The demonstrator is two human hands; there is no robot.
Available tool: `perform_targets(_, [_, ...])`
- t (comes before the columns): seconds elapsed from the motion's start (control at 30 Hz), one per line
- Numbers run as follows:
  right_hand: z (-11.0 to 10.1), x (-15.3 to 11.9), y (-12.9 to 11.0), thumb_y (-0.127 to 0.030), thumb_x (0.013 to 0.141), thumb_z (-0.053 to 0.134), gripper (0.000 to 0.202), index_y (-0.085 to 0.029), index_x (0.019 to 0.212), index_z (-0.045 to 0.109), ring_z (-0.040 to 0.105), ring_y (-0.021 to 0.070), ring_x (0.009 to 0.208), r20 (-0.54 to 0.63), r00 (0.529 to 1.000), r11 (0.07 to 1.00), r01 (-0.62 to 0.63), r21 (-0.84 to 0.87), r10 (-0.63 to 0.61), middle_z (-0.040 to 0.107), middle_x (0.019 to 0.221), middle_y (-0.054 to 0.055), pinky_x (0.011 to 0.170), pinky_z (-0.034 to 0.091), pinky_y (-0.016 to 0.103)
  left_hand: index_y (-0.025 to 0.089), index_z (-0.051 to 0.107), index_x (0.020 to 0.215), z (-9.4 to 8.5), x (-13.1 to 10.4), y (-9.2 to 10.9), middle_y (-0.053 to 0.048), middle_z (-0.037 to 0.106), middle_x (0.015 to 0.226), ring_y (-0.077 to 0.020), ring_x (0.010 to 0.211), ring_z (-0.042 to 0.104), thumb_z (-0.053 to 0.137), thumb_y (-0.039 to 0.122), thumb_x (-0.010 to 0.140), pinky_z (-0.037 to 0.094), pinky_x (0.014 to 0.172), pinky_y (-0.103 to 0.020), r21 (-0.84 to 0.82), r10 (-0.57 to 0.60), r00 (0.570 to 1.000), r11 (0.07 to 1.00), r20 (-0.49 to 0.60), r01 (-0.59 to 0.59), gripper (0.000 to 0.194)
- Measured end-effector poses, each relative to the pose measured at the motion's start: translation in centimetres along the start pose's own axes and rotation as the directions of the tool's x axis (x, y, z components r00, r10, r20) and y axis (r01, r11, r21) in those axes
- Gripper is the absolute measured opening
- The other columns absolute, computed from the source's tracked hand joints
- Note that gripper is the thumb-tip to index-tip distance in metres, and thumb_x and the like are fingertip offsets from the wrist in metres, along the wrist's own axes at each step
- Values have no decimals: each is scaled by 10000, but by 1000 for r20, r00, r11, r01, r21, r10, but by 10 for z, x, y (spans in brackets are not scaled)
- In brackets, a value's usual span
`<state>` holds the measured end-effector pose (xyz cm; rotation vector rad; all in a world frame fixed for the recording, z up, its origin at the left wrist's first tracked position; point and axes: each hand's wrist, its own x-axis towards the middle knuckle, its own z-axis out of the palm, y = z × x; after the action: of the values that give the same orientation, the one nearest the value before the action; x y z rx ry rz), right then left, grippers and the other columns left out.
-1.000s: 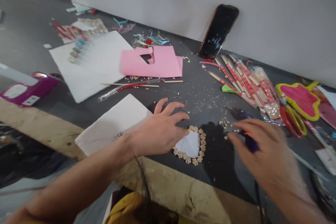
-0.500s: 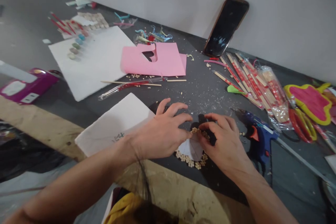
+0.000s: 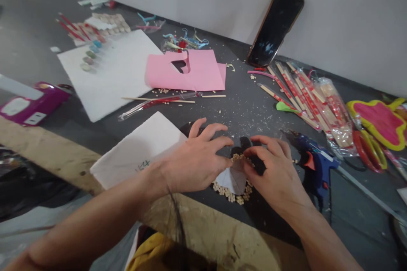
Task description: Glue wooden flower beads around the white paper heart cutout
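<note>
On the dark table's near side lies a small white paper shape [image 3: 234, 179], rimmed with little pale wooden slices [image 3: 229, 195] in flower-like clusters. My left hand [image 3: 197, 159] is open over its left side, fingers spread, thumb side touching the edge. At the upper right rim, my right hand [image 3: 270, 165] is closed, thumb and index finger pinched close together; anything between them is too small to make out. Right of it rests a blue glue gun [image 3: 318, 161]. Partly beneath my left forearm is a white foam board [image 3: 140, 150] with dark writing.
Pink paper [image 3: 197, 70] with a cut-out heart lies behind, beside a larger white board [image 3: 111, 72]. A phone [image 3: 276, 29] leans on the wall. Wrapped sticks [image 3: 305, 89], scissors [image 3: 370, 148] and a pink-yellow pouch [image 3: 378, 120] sit right; a purple device [image 3: 34, 103] stands left.
My right hand has shifted very slightly right along the rim. My left hand stays in place, and the view has tilted a little.
</note>
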<state>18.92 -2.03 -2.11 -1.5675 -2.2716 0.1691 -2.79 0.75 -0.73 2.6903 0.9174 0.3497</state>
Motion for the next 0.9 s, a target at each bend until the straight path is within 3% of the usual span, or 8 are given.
perform_targets(0.9, [4, 0, -4, -307, 808, 612, 141, -190, 859, 671, 448, 282, 1068, 1, 1000, 998, -7, -69, 7, 591, 1138, 99, 881, 433, 488, 325, 708, 947, 1, 1, -1, -20, 579, 1197, -319, 1284, 319, 541, 221, 877, 160, 1058, -640, -6, 0, 1000, 1000, -7, 0, 209])
